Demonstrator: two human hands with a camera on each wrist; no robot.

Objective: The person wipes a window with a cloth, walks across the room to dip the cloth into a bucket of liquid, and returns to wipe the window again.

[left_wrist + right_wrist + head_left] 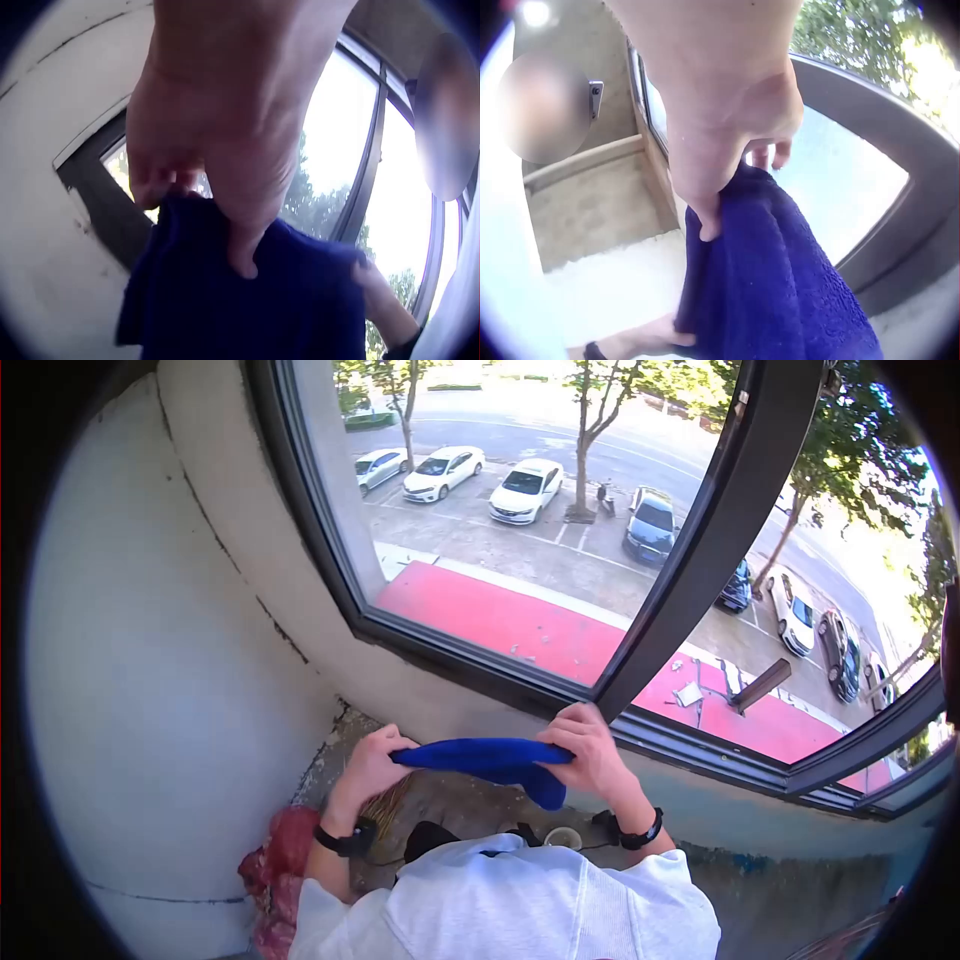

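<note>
A blue cloth [470,755] is stretched between both hands below the window in the head view, with a fold drooping near its right end. The left hand [376,768] pinches its left end. At the other end, the right hand [590,752] grips the cloth between thumb and fingers. In the left wrist view the left thumb lies over the top edge of the cloth [225,307], the left hand [217,142] above it. From the right wrist view, the cloth [772,277] hangs in folds under the right hand [720,120].
A dark window frame [470,660] rises just beyond the hands, with a red ledge [500,615] and parked cars outside. Red plastic bags [285,860] lie at lower left. A round container [563,838] stands below the right hand. A pale wall [150,660] is on the left.
</note>
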